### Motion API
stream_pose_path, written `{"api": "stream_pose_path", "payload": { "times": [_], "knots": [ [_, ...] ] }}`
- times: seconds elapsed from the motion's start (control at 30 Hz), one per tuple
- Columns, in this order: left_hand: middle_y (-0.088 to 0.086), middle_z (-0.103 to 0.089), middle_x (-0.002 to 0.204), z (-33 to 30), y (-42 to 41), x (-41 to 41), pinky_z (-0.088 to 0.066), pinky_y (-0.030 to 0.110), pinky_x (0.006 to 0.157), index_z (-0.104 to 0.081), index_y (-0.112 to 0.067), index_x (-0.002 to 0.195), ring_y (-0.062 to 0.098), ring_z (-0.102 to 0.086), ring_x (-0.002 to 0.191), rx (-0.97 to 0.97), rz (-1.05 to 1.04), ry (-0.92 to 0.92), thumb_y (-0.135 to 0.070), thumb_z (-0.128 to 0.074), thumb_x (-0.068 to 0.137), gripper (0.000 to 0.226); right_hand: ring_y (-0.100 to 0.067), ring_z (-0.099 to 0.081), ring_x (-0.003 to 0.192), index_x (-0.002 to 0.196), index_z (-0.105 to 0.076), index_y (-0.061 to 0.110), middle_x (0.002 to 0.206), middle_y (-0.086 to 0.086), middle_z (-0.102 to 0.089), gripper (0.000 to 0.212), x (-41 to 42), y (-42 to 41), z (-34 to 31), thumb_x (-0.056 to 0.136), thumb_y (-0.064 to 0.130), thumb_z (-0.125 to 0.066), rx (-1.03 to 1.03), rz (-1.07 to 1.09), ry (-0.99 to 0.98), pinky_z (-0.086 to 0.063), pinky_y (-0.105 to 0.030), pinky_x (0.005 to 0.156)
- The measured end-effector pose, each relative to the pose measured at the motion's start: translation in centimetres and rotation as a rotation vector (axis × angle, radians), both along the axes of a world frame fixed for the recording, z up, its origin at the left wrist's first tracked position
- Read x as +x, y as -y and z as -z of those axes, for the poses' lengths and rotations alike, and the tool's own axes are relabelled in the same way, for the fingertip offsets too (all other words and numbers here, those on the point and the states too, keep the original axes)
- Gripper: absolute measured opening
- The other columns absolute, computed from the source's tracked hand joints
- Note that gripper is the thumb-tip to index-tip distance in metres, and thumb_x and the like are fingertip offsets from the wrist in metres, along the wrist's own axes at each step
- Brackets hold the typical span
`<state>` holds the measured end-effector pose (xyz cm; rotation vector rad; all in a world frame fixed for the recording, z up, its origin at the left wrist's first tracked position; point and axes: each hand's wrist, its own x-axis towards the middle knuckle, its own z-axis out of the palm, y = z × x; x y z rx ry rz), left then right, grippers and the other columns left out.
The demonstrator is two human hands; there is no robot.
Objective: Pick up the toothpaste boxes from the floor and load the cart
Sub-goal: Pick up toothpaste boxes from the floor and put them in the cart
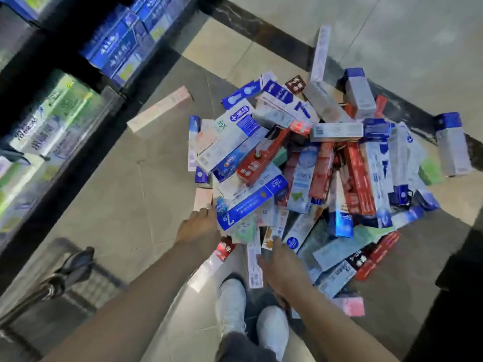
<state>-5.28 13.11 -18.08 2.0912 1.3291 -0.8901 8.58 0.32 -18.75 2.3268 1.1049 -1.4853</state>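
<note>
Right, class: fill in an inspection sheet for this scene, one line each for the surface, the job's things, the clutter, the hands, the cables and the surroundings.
Surface: tiled floor, pale with dark bands.
Job's things: a big heap of toothpaste boxes on the floor; one pink box lies apart to its left. Cart at lower left, only partly in view.
Clutter: nothing seen beyond the boxes.
Hands: left hand reaches the heap's near edge by a blue box; right hand rests on the boxes; grip unclear on both.
Cables: nothing seen.
Surroundings: stocked shelves at left; the person's white shoes below.
</note>
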Motion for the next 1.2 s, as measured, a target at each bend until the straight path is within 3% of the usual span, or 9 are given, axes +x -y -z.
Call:
{"api": "stream_pose_path", "payload": {
  "times": [0.2, 0.3, 0.4, 0.5, 0.6, 0.77, 0.93, 1.03, 1.2],
  "knots": [
    [0.009, -0.037, 0.142, 9.6, -2.6, 1.5, -0.041, 0.038, 0.094, -0.022, -0.01, 0.145, 0.027, -0.039, 0.127, 0.032, 0.062, -0.037, -0.017, -0.044, 0.095, 0.055, -0.026, -0.048, 0.126, 0.141, -0.03, 0.012, 0.142, -0.009, -0.045, 0.06, 0.2, -4.1, 8.9, 0.094, 0.041, -0.054, 0.047, 0.495, -0.264, -0.039, -0.028, 0.09],
    [0.011, -0.039, 0.141, 12.1, -3.0, 1.8, -0.04, 0.038, 0.095, -0.025, -0.009, 0.144, 0.028, -0.04, 0.126, 0.014, 0.021, 0.012, -0.019, -0.044, 0.096, 0.053, -0.027, -0.049, 0.125, 0.139, -0.035, 0.018, 0.136, -0.005, -0.05, 0.072, -0.8, -5.5, 11.8, 0.084, 0.057, -0.058, 0.092, 0.658, -0.309, -0.041, -0.043, 0.103],
    [0.018, -0.047, 0.132, 12.9, -3.4, 2.0, -0.043, 0.038, 0.092, -0.029, -0.005, 0.139, 0.033, -0.048, 0.118, -0.084, -0.133, 0.156, -0.025, -0.049, 0.096, 0.052, -0.027, -0.059, 0.11, 0.122, -0.053, 0.019, 0.118, -0.004, -0.063, 0.072, -1.6, -5.8, 14.2, 0.071, 0.07, -0.061, 0.081, 0.731, -0.289, -0.045, -0.051, 0.099],
    [0.017, -0.049, 0.13, 13.1, -3.4, 2.0, -0.046, 0.039, 0.088, -0.025, -0.006, 0.142, 0.032, -0.052, 0.115, -0.135, -0.174, 0.214, -0.046, -0.06, 0.088, 0.076, -0.023, -0.064, 0.094, 0.106, -0.058, 0.012, 0.104, -0.006, -0.067, 0.044, -1.8, -5.8, 14.0, 0.083, 0.049, -0.065, 0.101, 0.857, -0.316, -0.051, -0.04, 0.086],
    [0.016, -0.049, 0.132, 12.9, -3.0, 2.4, -0.049, 0.044, 0.092, -0.026, -0.009, 0.141, 0.031, -0.054, 0.117, -0.163, -0.219, 0.216, -0.044, -0.067, 0.083, 0.079, -0.014, -0.061, 0.082, 0.1, -0.054, 0.011, 0.097, -0.004, -0.064, 0.029, -1.4, -4.8, 13.3, 0.088, 0.035, -0.064, 0.115, 0.956, -0.331, -0.045, -0.025, 0.064],
    [0.011, -0.056, 0.125, 12.0, -0.9, 3.2, -0.052, 0.04, 0.089, -0.034, -0.011, 0.132, 0.028, -0.06, 0.109, -0.172, -0.3, 0.239, -0.039, -0.071, 0.081, 0.069, -0.012, -0.061, 0.076, 0.084, -0.045, 0.019, 0.091, -0.003, -0.063, 0.026, -0.3, -2.9, 11.7, 0.084, 0.028, -0.07, 0.077, 1.08, -0.304, -0.05, -0.027, 0.066],
    [0.009, -0.06, 0.111, 10.0, 1.3, 3.8, -0.046, 0.029, 0.071, -0.052, -0.008, 0.115, 0.024, -0.06, 0.095, 0.024, -0.112, 0.133, -0.043, -0.062, 0.086, 0.047, -0.016, -0.061, 0.074, 0.106, -0.042, 0.01, 0.091, -0.004, -0.061, 0.038, 2.1, -0.8, 8.8, 0.085, 0.027, -0.069, 0.034, 0.953, -0.172, -0.046, -0.027, 0.055],
    [0.006, -0.061, 0.098, 5.7, 2.5, 3.6, -0.036, 0.026, 0.056, -0.052, -0.012, 0.099, 0.021, -0.057, 0.08, 0.016, -0.156, 0.147, -0.043, -0.062, 0.085, 0.036, -0.023, -0.062, 0.083, 0.118, -0.042, 0.009, 0.097, -0.006, -0.061, 0.051, 4.1, 0.5, 5.1, 0.082, 0.032, -0.071, 0.013, 0.795, -0.047, -0.051, -0.036, 0.069],
    [0.002, -0.055, 0.084, -3.8, 4.5, 3.0, -0.039, 0.029, 0.061, -0.047, -0.014, 0.086, 0.025, -0.06, 0.083, -0.03, -0.297, 0.142, -0.05, -0.061, 0.083, 0.039, -0.025, -0.066, 0.09, 0.116, -0.044, 0.014, 0.104, -0.005, -0.065, 0.049, 7.0, 1.7, -5.7, 0.08, 0.031, -0.073, 0.0, 0.728, 0.02, -0.055, -0.048, 0.083]
  ]
}}
